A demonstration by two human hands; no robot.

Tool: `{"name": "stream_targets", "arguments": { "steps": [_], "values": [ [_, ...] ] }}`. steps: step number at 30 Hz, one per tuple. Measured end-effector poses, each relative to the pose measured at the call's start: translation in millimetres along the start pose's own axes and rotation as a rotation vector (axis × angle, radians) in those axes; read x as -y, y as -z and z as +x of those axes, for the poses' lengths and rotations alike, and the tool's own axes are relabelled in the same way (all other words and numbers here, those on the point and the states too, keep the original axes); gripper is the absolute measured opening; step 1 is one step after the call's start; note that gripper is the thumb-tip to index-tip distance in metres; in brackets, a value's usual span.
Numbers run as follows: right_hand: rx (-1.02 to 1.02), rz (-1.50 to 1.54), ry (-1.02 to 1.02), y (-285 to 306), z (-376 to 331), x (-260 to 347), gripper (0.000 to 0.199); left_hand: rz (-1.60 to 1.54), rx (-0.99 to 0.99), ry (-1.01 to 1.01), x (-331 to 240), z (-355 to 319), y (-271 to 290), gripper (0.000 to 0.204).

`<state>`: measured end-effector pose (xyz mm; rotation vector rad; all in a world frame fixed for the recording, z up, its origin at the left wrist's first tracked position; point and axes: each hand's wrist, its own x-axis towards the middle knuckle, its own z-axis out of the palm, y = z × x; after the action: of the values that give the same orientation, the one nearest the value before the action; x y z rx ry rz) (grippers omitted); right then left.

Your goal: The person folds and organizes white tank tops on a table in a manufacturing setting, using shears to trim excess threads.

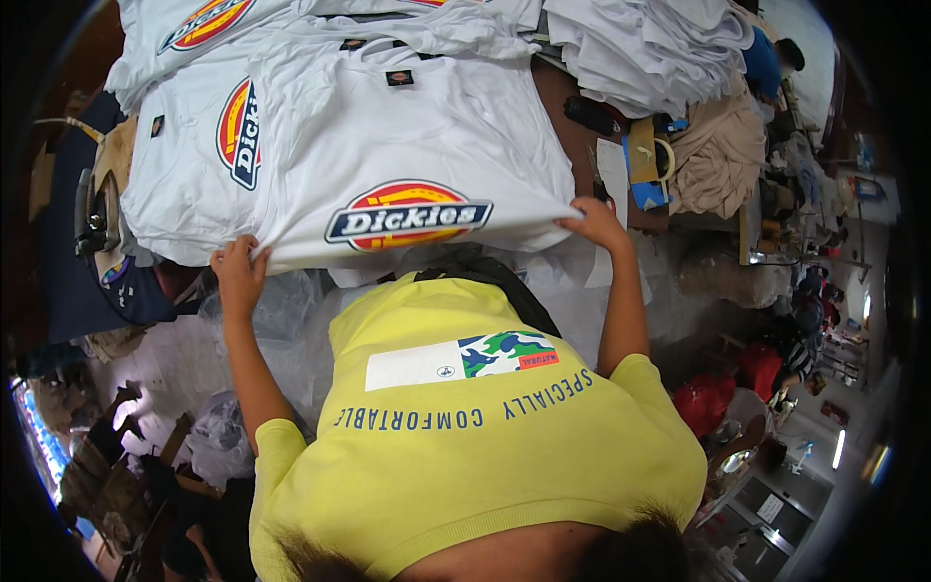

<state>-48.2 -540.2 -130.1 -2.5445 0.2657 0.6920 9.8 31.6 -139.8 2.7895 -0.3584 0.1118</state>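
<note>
Gripping the near edge of a white T-shirt point(417, 145) at its left end, the left hand point(241, 270) has its fingers curled over the cloth, with the thumb toward the right. Left of it, a second white T-shirt point(189, 184) lies on the table with its print turned sideways. The held shirt spreads away from both hands, its neck at the far end and its near edge pulled in a line from left to right. So its neck-to-edge axis runs far to near, across the line between the hands. The oval print point(409, 215) lies between them, close to the near edge. At the right end, the right hand point(593, 223) pinches the same edge, set a little farther off than the left; neither hand is clearly nearer to the shirt's middle.

As for containers, a clear plastic bag point(218, 441) sits on the near left; I cannot tell what is in it. More clear plastic point(281, 306) shows below the left part of the near edge. Right of the right hand, a bundle point(727, 272) seems wrapped in clear plastic, its brownish contents too blurred to name.
</note>
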Motion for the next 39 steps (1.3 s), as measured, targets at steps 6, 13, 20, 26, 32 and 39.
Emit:
{"name": "stream_targets", "arguments": {
  "steps": [6, 13, 20, 26, 32, 39],
  "values": [
    [-0.056, 0.464, 0.066, -14.4, 15.7, 16.5, 0.028, -0.284, 0.044, 0.058, -2.5, 12.5, -16.1, 0.032],
    [0.043, 1.22, -0.037, -13.3, 130.4, 114.3, 0.039, -0.473, -0.109, 0.153, -42.9, 158.0, -62.3, 0.043],
    [0.355, 1.29, -0.054, -23.6, 126.9, 130.0, 0.04, -2.051, 0.248, 0.535, -77.0, 150.1, -65.9, 0.04],
    [0.323, 1.678, 0.202, -47.8, 79.4, 126.7, 0.052, -1.926, 0.636, 0.499, -81.9, 50.1, -27.1, 0.067],
    [0.671, 2.049, 0.258, -77.8, -21.6, 84.6, 0.081, -1.912, 0.32, 0.074, -63.8, -9.6, 39.8, 0.07],
    [0.548, 1.686, 0.218, -38.6, -50.3, 105.3, 0.046, -1.685, 0.184, -0.185, -60.4, -10.4, 91.3, 0.06]
  ]
}}
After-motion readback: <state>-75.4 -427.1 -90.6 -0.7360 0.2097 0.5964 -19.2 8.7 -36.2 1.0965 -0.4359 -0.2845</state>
